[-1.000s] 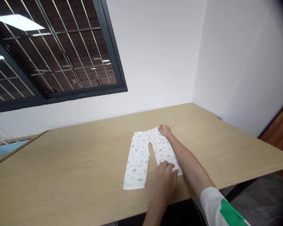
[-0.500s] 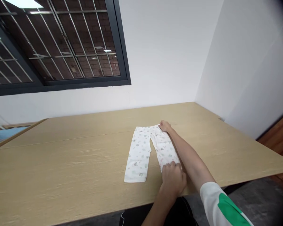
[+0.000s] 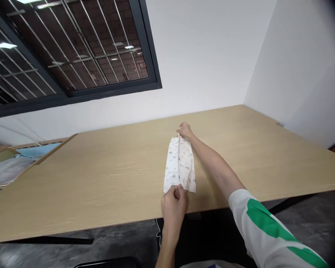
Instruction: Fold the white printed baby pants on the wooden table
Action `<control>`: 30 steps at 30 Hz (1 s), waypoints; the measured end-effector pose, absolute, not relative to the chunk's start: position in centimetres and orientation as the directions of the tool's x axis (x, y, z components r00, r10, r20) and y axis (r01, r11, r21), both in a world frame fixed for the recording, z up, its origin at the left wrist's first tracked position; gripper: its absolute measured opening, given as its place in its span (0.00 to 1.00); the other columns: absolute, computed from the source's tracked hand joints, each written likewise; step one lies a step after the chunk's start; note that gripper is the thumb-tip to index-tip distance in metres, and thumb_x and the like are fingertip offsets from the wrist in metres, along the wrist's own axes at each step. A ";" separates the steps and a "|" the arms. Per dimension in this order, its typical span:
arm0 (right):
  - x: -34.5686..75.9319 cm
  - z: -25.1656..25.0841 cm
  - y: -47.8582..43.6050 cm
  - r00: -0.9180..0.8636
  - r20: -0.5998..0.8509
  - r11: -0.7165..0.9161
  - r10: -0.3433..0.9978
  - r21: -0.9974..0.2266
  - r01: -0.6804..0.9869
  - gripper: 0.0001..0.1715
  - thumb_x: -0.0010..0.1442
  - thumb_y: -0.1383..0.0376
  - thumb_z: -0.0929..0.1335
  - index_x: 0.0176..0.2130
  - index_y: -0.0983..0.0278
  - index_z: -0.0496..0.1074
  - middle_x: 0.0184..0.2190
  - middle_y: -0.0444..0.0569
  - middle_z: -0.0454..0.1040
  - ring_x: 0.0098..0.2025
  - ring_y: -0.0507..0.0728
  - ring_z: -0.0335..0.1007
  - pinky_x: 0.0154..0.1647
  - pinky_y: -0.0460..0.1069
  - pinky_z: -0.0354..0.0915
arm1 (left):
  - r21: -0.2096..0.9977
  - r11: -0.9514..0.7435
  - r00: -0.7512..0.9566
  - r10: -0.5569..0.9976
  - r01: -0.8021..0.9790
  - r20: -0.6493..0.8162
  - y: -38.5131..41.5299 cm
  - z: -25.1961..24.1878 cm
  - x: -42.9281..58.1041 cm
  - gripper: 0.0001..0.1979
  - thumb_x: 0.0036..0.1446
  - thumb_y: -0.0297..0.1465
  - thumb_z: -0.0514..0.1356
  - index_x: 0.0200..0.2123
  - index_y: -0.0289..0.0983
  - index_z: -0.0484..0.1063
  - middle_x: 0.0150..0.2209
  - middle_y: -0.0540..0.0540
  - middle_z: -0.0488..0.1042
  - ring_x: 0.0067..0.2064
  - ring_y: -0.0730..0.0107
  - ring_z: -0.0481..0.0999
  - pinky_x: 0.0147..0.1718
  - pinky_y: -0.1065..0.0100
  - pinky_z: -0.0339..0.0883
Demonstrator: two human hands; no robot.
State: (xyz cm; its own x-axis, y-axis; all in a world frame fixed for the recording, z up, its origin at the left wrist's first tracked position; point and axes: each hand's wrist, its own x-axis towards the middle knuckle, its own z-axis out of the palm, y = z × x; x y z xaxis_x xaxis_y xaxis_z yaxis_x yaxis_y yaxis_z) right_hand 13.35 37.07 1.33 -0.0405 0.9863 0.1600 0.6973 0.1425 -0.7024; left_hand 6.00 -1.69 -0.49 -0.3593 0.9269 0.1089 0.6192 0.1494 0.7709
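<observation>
A small pair of white printed trousers (image 3: 181, 165) lies on the light wooden table (image 3: 100, 178), one leg lifted over towards the other. My left hand (image 3: 173, 203) pinches the near hem of that leg, fingers closed on the cloth. My right hand (image 3: 184, 131), arm stretched out, is closed on the waistband at the far end. The raised leg stands partly on edge between my two hands.
A dark barred window (image 3: 69, 52) fills the wall at the back left. White walls meet in a corner at the right. At the far left edge lies some blue and white stuff (image 3: 13, 163) beside the table. Grey floor shows beneath the table's front edge.
The trousers lay flat with both legs spread. Now both hands have gripped the right leg and waistband and swung that leg leftward over the other one.
</observation>
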 end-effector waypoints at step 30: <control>14.5 -1.1 9.2 -0.972 0.203 0.742 0.114 -0.669 -0.053 0.33 0.76 0.55 0.61 0.74 0.59 0.59 0.76 0.45 0.51 0.78 0.55 0.39 0.79 0.52 0.37 | 0.176 0.005 -0.073 0.921 0.984 0.383 -4.4 -6.3 6.9 0.23 0.70 0.41 0.54 0.54 0.30 0.79 0.51 0.26 0.79 0.56 0.36 0.74 0.59 0.40 0.58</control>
